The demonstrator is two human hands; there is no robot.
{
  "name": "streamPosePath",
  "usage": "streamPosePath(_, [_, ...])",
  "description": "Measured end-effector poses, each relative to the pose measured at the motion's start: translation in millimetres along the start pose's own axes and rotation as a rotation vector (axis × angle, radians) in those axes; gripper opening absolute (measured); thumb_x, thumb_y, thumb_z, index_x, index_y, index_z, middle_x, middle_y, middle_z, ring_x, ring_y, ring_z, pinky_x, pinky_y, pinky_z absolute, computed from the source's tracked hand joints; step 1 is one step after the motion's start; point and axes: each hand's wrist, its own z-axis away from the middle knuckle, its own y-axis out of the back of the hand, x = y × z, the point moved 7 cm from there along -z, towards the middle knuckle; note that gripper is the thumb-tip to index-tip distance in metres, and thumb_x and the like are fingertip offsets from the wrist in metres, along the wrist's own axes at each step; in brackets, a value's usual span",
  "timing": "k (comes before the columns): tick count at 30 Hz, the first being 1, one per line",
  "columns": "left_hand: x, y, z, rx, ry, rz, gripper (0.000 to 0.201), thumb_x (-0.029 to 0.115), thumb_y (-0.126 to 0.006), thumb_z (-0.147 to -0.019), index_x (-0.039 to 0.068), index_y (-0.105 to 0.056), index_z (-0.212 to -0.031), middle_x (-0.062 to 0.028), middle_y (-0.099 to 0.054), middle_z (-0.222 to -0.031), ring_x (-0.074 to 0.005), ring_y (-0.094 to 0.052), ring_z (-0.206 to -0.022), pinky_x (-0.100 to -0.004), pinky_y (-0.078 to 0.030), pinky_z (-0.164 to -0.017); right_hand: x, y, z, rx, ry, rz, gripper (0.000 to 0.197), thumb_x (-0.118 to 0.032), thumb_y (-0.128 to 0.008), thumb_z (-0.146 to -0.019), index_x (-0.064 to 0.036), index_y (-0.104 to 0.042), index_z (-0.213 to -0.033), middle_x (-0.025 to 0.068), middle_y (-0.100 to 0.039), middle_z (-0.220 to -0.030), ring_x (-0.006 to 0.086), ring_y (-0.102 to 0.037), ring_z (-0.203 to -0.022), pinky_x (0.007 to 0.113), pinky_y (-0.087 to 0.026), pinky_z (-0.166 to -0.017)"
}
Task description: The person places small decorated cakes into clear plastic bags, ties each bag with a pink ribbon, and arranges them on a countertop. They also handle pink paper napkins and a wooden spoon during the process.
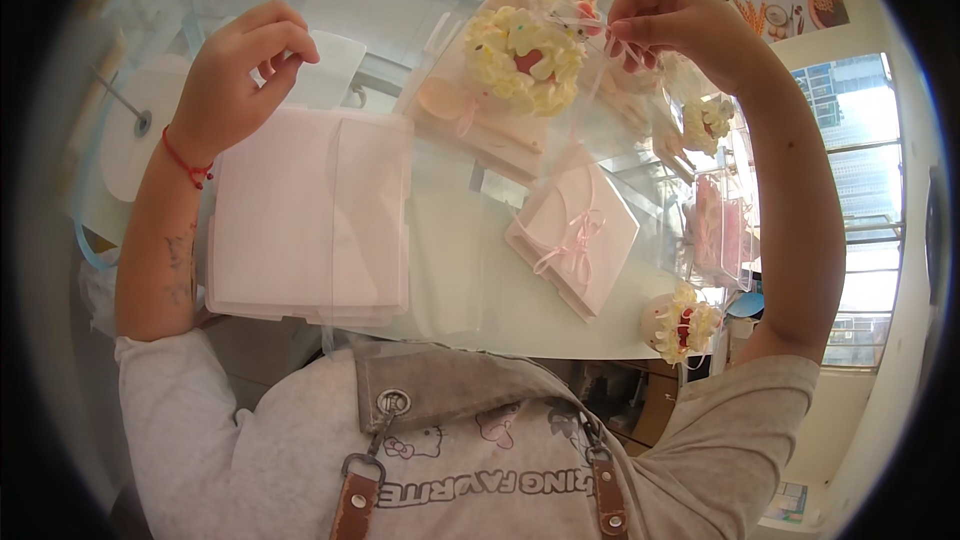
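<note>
My right hand [660, 25] is at the far right, its fingers pinched on a thin pink ribbon [597, 75] that hangs below them. Beside it on the left stands a yellow ruffled, cream-like decoration [525, 60] with a reddish middle. My left hand [245, 75] hovers past the far edge of a stack of pale pink flat boxes or sheets [275, 210]. Its fingers are loosely curled, thumb and forefinger a little apart, and I see nothing in them. A pale pink box [605, 225] with a pink ribbon bow [575, 245] lies on the table between my arms.
Another yellow ruffled piece [682, 325] stands by the table's right edge, a smaller one [707, 125] farther back. A clear container of pink items [718, 230] is beside my right forearm. A white reel [140, 130] with blue ribbon stands at the left. The glass-like table [445, 250] reflects light.
</note>
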Motion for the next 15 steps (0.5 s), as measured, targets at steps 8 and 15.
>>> streamPosePath(8, [-2,-3,1,-0.016,0.019,-0.002,0.015,-0.01,-0.056,-0.077,0.005,-0.059,-0.078,-0.001,-0.057,-0.082,-0.0127,-0.054,-0.065,-0.0235,-0.043,-0.054,-4,12,1,-0.001,-0.04,0.364,0.003,-0.003,-0.065,-0.084,-0.0001,-0.063,-0.084,0.0049,-0.065,-0.077,0.0113,-0.062,-0.071,0.024,-0.051,-0.068])
streamPosePath(15, [-2,-4,2,-0.033,0.023,-0.01,0.015,-0.01,-0.057,-0.077,0.005,-0.058,-0.078,-0.0011,-0.058,-0.082,-0.0126,-0.054,-0.065,-0.0233,-0.043,-0.054,-20,18,12,-0.035,0.159,0.631,0.01,0.008,-0.066,-0.077,-0.0015,-0.062,-0.075,0.0043,-0.063,-0.085,0.0162,-0.062,-0.086,0.027,-0.05,-0.079])
